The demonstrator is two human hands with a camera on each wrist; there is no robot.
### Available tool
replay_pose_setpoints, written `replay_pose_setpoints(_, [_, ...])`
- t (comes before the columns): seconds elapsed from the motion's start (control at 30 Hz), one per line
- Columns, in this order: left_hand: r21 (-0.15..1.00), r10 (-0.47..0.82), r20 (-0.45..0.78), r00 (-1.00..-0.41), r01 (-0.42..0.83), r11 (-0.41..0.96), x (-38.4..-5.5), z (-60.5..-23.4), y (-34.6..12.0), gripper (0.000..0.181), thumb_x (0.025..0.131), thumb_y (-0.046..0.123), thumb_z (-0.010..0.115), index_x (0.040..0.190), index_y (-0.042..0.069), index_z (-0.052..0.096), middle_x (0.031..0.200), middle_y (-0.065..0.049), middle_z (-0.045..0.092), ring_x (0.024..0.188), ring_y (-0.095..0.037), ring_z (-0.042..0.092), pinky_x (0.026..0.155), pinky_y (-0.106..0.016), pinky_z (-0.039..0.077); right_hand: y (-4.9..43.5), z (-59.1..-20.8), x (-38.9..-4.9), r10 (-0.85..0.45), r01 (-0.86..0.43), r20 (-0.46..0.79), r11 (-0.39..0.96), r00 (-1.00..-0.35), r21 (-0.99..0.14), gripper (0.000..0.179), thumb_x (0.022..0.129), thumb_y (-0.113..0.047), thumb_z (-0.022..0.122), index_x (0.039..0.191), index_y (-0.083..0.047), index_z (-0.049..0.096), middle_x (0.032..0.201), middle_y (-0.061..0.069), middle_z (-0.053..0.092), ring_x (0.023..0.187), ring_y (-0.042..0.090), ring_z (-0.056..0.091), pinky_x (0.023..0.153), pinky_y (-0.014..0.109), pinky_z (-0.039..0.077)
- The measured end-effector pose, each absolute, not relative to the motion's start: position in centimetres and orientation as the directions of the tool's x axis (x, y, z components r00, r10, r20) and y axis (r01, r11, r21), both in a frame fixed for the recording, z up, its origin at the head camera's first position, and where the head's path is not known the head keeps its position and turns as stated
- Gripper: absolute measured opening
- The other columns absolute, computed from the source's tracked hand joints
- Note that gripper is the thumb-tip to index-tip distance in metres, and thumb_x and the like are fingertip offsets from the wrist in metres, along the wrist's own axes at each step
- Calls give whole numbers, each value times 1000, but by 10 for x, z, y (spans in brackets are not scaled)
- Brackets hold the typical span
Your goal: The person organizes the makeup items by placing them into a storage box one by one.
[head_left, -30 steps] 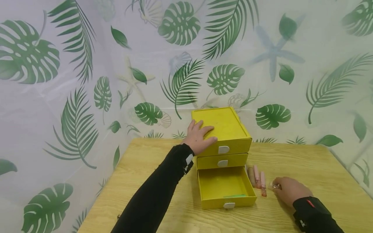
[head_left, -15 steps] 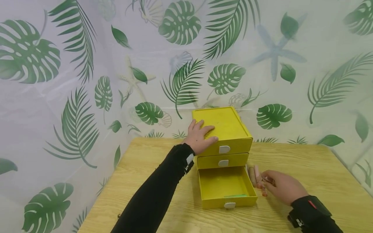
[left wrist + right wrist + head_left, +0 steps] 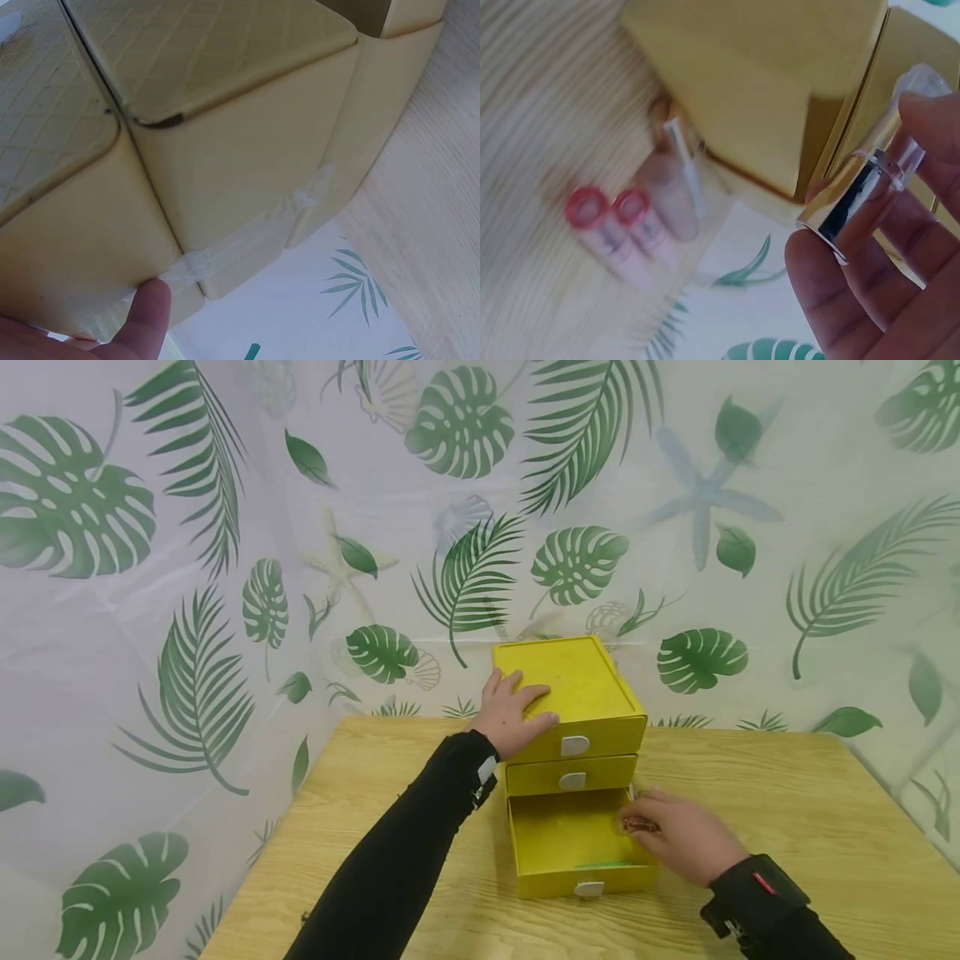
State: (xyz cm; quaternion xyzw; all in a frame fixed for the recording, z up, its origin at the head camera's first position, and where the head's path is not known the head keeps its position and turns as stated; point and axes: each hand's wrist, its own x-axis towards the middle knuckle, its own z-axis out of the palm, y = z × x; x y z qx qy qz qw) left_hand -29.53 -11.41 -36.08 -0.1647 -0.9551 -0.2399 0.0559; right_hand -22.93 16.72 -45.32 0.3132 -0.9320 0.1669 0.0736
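A yellow drawer box (image 3: 577, 681) stands on the table, its bottom drawer (image 3: 547, 885) pulled out. My left hand (image 3: 513, 718) rests on the box's top left edge, fingers spread; in the left wrist view, a fingertip (image 3: 154, 300) touches the box's side by clear tape. Over the right wall of the drawer, my right hand (image 3: 690, 837) pinches a lipstick (image 3: 851, 199), a shiny metallic tube with a clear end, between thumb and fingers. A thin green item (image 3: 603, 864) lies in the drawer near its front.
To the right of the box, the right wrist view shows two pink tubes with red ends (image 3: 604, 225), a brownish tube (image 3: 667, 202) and a slim white stick (image 3: 682, 154). My right hand mostly hides them in the head view. A leaf-patterned sheet (image 3: 465, 527) hangs behind the table.
My right hand has moved left with the lipstick, from the table beside the tubes to the open drawer's right side. My left hand has stayed on the box.
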Motion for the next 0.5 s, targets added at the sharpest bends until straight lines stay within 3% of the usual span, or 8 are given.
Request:
replay_pose_setpoints(0.13, [443, 290, 194, -937, 348, 826, -295, -360, -115, 55, 93, 53, 50, 141, 27, 45, 154, -10, 19, 139, -32, -4, 110, -55, 21, 156, -453, -230, -587, -630, 231, 733, -776, -257, 18, 85, -20, 71, 101, -26, 70, 88, -16, 59, 78, 1, 51, 67, 31, 52])
replay_pose_setpoints(0.33, [453, 301, 206, -931, 363, 814, -293, -361, -115, 55, 93, 54, 50, 141, 26, 46, 154, -11, 20, 139, -32, -4, 110, -55, 22, 148, -456, -232, -598, -625, 185, 735, -780, -262, 20, 85, -20, 71, 105, -24, 70, 90, -14, 62, 81, 4, 55, 71, 33, 52])
replay_pose_setpoints(0.5, [447, 298, 205, -932, 360, 819, -293, -360, -115, 56, 93, 54, 49, 141, 27, 45, 154, -11, 20, 139, -32, -3, 109, -55, 22, 144, -457, -235, -604, -637, 200, 727, -771, -259, 21, 84, -20, 72, 104, -25, 70, 90, -15, 64, 82, 6, 57, 85, 48, 49])
